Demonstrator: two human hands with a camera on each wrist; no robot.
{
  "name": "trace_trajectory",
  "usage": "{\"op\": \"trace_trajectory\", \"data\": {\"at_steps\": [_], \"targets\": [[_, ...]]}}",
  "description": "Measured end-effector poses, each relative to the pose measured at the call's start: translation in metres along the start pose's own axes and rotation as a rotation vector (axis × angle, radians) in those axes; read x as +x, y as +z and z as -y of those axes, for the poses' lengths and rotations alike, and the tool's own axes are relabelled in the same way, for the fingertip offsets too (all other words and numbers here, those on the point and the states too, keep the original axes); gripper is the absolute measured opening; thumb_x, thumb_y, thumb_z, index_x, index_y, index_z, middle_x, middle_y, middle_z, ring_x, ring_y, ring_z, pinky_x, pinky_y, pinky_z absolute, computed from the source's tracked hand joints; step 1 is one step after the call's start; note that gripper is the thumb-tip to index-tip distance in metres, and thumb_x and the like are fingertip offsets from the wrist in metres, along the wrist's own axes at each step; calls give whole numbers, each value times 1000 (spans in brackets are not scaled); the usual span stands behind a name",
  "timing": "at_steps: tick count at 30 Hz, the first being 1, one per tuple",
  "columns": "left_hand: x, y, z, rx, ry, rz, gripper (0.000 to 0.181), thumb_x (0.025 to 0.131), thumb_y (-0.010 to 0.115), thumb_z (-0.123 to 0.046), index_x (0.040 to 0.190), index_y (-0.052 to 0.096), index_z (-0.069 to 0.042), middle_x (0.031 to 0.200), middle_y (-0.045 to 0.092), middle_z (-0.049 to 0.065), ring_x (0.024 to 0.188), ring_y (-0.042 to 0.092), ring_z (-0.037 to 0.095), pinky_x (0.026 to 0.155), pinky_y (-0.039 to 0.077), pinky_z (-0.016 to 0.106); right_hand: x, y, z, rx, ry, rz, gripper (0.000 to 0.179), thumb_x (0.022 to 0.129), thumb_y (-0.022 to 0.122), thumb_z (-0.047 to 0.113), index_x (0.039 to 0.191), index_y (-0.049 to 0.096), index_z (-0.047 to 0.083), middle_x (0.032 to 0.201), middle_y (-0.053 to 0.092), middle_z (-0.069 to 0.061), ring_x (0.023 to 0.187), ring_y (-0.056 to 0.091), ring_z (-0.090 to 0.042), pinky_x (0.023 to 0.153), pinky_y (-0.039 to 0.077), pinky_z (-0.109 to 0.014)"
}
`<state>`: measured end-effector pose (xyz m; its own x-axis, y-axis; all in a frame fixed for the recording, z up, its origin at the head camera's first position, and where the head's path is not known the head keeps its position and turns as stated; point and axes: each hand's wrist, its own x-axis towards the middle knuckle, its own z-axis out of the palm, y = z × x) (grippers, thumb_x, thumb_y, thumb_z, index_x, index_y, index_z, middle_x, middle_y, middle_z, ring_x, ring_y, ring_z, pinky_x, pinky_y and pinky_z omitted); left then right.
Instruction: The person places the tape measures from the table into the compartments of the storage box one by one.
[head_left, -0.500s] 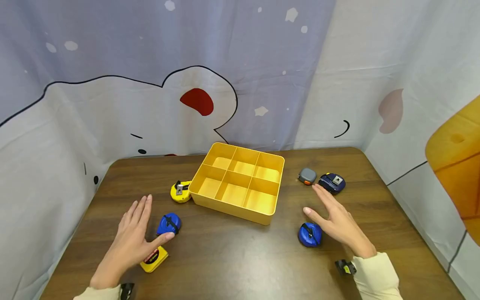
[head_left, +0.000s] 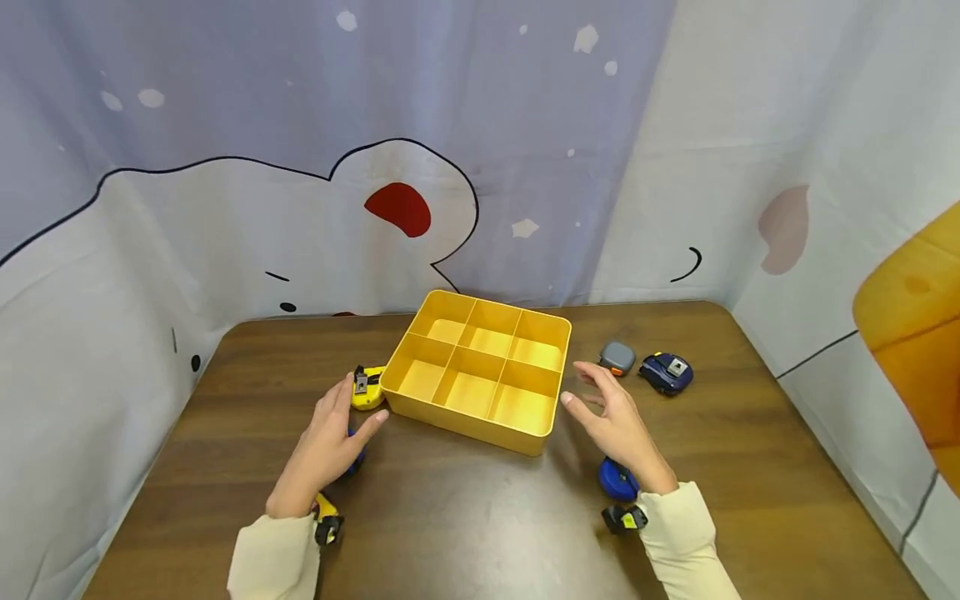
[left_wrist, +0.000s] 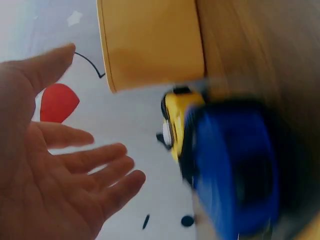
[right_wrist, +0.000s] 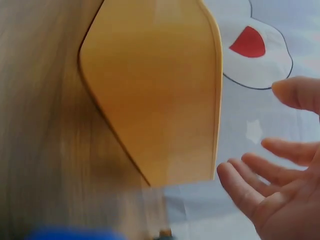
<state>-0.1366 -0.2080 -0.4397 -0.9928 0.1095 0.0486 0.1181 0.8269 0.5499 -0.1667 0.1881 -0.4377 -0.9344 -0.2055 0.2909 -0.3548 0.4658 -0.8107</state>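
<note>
A yellow divided box (head_left: 461,423) with several bare compartments stands on the table, slightly turned. My left hand (head_left: 322,450) hovers left of its near corner, fingers extended and thumb spread, holding nothing. Just beyond those fingertips, a yellow tape measure (head_left: 367,390) sits against the box's left side. A blue tape measure (left_wrist: 232,170) is mostly hidden by that hand in the head view. To the box's right, my right hand (head_left: 618,425) is held in the air with loosely bent fingers, thumb and fingertips close to the wall. Under its wrist lies another blue tape measure (head_left: 615,480).
Behind the right hand lie a small grey tape measure (head_left: 618,357) and a dark blue tape measure (head_left: 666,373). A second yellow tape measure (head_left: 324,505) shows partly beneath the left wrist. A printed curtain (head_left: 525,150) hangs along the table's back edge.
Both hands have moved inward toward the box, the left one rightward and forward, the right one leftward. The box and tape measures stay in place on the table.
</note>
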Motion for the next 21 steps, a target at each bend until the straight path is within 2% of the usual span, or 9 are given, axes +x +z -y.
{"op": "trace_trajectory", "data": {"at_steps": [5,9,12,18,21], "targets": [[9,14,-10,-59,-78,-13,87,89,44,-55,145,13,5,146,21,26,131,24,43,100,27,59,6,18,0,63,131,-14,62,87,61,28,138,34,4,137,37,-18,122,41,-36,92,43,-49],[15,24,-17,-111,-141,-6,86,91,44,-52,144,12,6,146,19,28,132,23,43,103,25,56,7,31,-2,144,223,-29,62,88,61,24,139,31,3,139,34,-20,124,40,-36,94,42,-46],[19,29,-21,-160,-134,-36,82,91,46,-49,143,16,7,144,22,29,131,25,42,104,25,54,7,38,-4,201,228,-42,61,87,61,14,138,32,2,139,33,-21,125,39,-35,95,41,-47],[27,39,-27,-264,-109,-110,78,91,48,-46,142,20,6,138,29,26,127,34,38,103,29,52,9,35,20,260,227,-35,62,81,55,-8,136,29,-11,138,28,-30,125,34,-45,95,38,-53],[27,40,-26,-336,-124,-130,73,92,48,-43,141,23,4,135,35,24,125,39,36,100,34,50,10,37,18,309,265,-33,70,78,55,-10,140,22,-7,142,25,-28,129,30,-42,98,36,-50]]}}
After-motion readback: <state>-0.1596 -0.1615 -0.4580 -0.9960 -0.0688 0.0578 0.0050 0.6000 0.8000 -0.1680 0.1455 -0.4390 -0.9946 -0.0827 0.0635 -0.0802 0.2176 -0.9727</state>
